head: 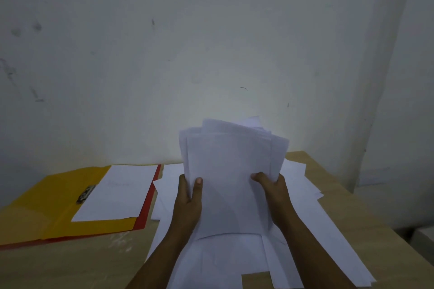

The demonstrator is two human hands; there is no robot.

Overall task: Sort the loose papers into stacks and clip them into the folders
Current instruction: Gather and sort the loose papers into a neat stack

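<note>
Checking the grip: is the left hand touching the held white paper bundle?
Touching. Head view shows the left hand gripping the white paper bundle, thumb across its front.

papers (231, 171): plain white | open folder (54, 204): yellow (red folder (146, 206) edge showed beneath) | clip (86, 193): silver-grey | table (70, 265): light wood grain | wall (164, 54): off-white, smudged

Held bundle (231, 171): white sheets, upright, edges uneven at the top, raised above the table and gripped on both sides.
Loose papers (303, 199): white sheets spread flat and overlapping across the table's middle and right, under the bundle.
Yellow folder (47, 204): open flat at the left, metal clip (86, 193) near its spine.
Clipped sheet (117, 192): 1 white page lying inside the yellow folder.
Red folder (146, 209): beneath the yellow one, only its edges showing.
</note>
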